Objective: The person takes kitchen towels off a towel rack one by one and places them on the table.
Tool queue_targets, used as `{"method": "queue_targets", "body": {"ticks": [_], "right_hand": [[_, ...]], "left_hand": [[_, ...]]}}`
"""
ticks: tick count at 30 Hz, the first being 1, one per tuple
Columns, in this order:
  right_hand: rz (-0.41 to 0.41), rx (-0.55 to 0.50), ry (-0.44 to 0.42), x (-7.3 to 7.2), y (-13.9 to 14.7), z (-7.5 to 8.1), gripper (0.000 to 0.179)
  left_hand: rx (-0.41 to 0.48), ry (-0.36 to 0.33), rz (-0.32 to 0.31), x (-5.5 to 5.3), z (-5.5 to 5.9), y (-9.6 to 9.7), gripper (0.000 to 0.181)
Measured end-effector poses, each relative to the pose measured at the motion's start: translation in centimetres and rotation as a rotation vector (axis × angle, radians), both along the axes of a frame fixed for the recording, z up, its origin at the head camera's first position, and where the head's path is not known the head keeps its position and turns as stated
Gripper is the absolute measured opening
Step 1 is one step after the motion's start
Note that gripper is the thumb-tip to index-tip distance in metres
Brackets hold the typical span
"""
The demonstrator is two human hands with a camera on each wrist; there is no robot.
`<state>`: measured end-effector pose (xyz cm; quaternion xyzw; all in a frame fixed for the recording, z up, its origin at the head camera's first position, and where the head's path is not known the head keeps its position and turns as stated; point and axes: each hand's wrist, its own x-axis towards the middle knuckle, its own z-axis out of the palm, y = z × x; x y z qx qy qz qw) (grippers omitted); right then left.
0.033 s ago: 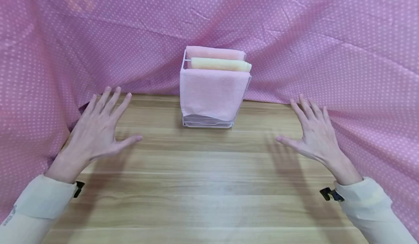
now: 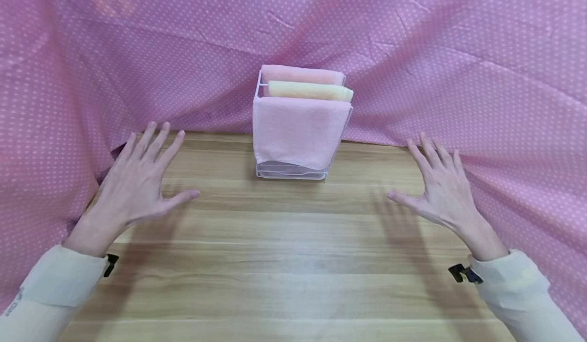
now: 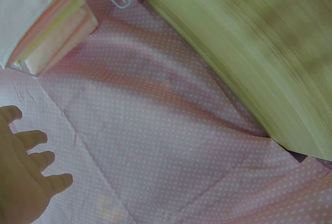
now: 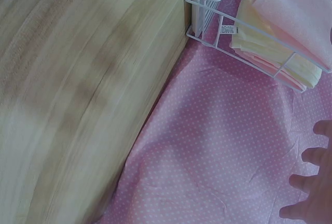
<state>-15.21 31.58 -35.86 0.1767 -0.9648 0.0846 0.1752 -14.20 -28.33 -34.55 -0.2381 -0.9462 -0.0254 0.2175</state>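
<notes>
Left hand: L. hand (image 2: 135, 184) spread, fingers & thumb fanned, holding nothing; shadow falls apart from it, so prob. raised off the table (image 2: 284, 260).
Right hand: R. hand (image 2: 445, 186) likewise spread w/ nothing in it, thumb pointing inward.
Rack: white wire rack (image 2: 291, 171) upright nr far edge of table, well apart from both hands; it's btwn them, to R of L. hand & L of R. hand.
Towels: front pink towel (image 2: 300, 133) draped down rack's near side; yellow towel (image 2: 309, 90) just behind it; rear pink towel (image 2: 302, 74) at back.
Towel feel: all 3 look light, soft, floppy; shouldn't be slippery or breakable. Best hold imo = pinch top fold at both ends, lift straight up so hems don't snag on wire.
Rack feel: stiff, prob. light, might tip or slide if a towel's yanked; grip side wires low, 1 hand per side.
Backdrop: pink dotted cloth (image 2: 183, 36) hangs behind & at sides.
</notes>
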Motion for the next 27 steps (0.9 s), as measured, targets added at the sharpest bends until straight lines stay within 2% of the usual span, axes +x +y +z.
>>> {"method": "queue_targets", "body": {"ticks": [11,19,22,27], "right_hand": [[0.011,-0.010,0.044,-0.09,-0.07,-0.22,0.116],[0.008,-0.015,0.053,0.03,0.02,0.15,0.115],[0.039,-0.045,0.085,-0.04,-0.12,0.09,0.113],[0.077,-0.161,0.118,-0.28,-0.93,-0.04,0.107]], "left_hand": [[0.039,0.015,-0.009,0.19,-0.37,-0.34,0.117],[0.065,0.074,-0.037,-0.12,-0.64,0.16,0.116],[0.070,0.092,-0.052,-0.12,-0.52,0.30,0.114],[0.092,0.124,-0.078,-0.09,0.06,0.46,0.106]]}}
